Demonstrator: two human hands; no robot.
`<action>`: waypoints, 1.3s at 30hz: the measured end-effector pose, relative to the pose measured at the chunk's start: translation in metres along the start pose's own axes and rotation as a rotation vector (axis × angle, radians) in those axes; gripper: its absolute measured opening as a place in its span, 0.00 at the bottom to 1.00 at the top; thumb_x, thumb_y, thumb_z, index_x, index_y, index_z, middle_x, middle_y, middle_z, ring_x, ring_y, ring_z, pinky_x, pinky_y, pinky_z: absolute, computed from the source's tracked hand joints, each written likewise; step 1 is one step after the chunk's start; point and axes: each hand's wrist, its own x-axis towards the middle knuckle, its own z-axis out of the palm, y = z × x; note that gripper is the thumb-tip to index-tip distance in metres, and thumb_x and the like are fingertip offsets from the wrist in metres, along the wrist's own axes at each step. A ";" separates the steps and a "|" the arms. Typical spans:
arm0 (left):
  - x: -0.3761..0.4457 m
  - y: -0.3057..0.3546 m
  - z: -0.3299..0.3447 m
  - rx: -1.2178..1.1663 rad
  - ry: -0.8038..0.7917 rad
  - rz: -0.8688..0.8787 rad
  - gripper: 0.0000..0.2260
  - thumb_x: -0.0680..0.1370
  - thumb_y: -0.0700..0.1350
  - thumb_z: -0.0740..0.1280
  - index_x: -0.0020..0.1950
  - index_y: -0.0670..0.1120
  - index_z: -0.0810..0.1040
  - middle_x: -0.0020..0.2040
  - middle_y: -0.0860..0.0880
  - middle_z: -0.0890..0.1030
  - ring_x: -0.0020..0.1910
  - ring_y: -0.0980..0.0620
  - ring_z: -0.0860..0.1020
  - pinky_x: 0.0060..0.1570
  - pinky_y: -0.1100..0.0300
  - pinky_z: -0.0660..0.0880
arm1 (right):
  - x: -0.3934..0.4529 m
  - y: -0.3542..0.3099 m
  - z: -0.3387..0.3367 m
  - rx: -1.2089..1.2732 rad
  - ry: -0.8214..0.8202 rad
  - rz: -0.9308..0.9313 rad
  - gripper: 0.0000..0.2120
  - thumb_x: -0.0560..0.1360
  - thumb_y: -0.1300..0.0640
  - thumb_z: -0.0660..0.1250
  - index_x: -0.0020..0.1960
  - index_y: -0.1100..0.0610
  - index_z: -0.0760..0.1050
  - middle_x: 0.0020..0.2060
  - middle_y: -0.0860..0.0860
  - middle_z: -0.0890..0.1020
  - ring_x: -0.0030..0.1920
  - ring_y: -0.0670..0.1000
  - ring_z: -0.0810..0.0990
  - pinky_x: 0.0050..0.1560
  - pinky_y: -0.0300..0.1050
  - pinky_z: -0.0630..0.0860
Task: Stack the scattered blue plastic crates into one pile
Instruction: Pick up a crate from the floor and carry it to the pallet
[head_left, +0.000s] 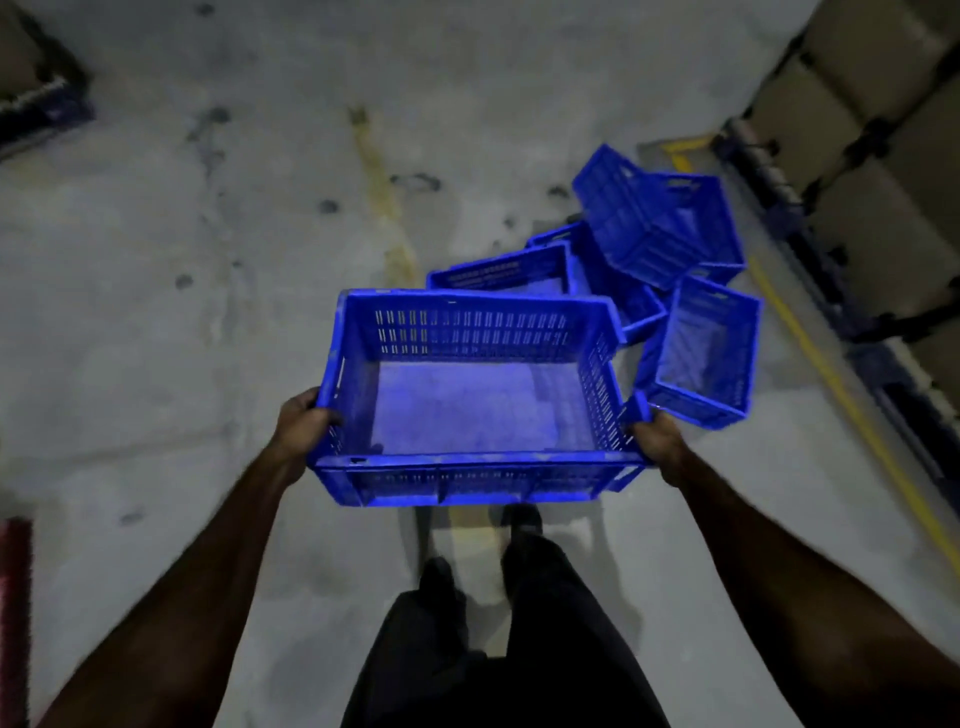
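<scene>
Two hands carry one blue crate (475, 395) between them — left grip (300, 423) and right grip (655, 441) curled around its end rims.

This looks like a warehouse or storeroom, dimly lit. The bare concrete floor (156, 322) is stained and marked with painted yellow lines (831, 374), one running along the foot of a dark metal rack (810, 249) on the right that carries rows of brown cardboard cartons (878, 104). Several blue slotted plastic crates (665, 228), the sort used for moving goods, lie jumbled on the floor beside that rack.
</scene>
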 end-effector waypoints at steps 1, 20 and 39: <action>-0.004 0.013 0.007 0.020 -0.042 0.024 0.17 0.71 0.27 0.65 0.54 0.43 0.82 0.48 0.40 0.83 0.42 0.42 0.80 0.47 0.48 0.80 | -0.001 0.020 -0.010 0.025 0.020 0.019 0.07 0.71 0.60 0.70 0.49 0.57 0.81 0.48 0.58 0.85 0.49 0.60 0.83 0.52 0.54 0.80; -0.089 0.119 0.315 0.362 -0.655 0.241 0.16 0.73 0.29 0.65 0.55 0.44 0.82 0.52 0.39 0.85 0.46 0.40 0.82 0.48 0.45 0.80 | -0.136 0.268 -0.171 0.494 0.499 0.396 0.12 0.72 0.62 0.69 0.56 0.60 0.80 0.49 0.59 0.84 0.49 0.59 0.82 0.47 0.48 0.76; -0.209 0.136 0.665 0.576 -0.879 0.209 0.17 0.70 0.28 0.62 0.51 0.44 0.81 0.41 0.43 0.83 0.37 0.41 0.78 0.32 0.54 0.76 | -0.108 0.447 -0.338 0.701 0.630 0.631 0.10 0.73 0.62 0.65 0.53 0.62 0.79 0.47 0.60 0.84 0.42 0.58 0.82 0.35 0.44 0.75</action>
